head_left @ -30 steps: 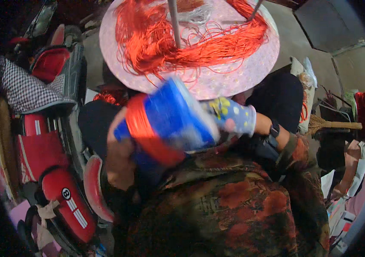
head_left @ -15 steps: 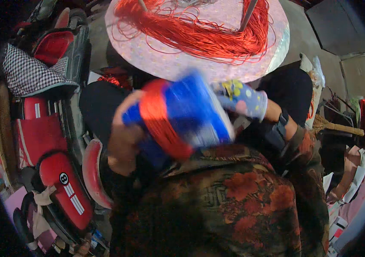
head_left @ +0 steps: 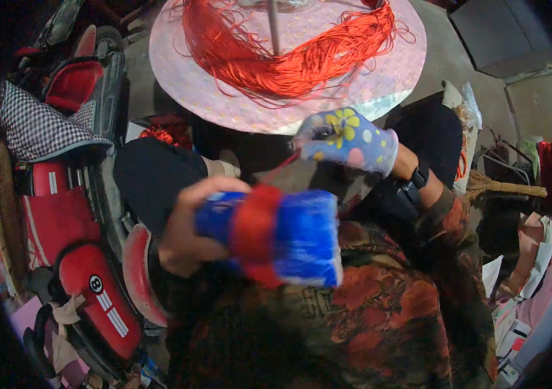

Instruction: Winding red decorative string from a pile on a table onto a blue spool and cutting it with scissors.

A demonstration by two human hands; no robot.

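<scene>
The right hand (head_left: 347,139) in a grey-blue floral fabric glove has moved clear of the blue, plastic-looking block (head_left: 305,233), now in front of the torso. A thin red cord (head_left: 281,168) shows between them, apparently being wound on. The bare left hand (head_left: 192,233) clamps the block's left end; the right fingers pinch the cord. Beyond the left knee, a pale box (head_left: 135,131) holds shiny red material (head_left: 158,134).
</scene>
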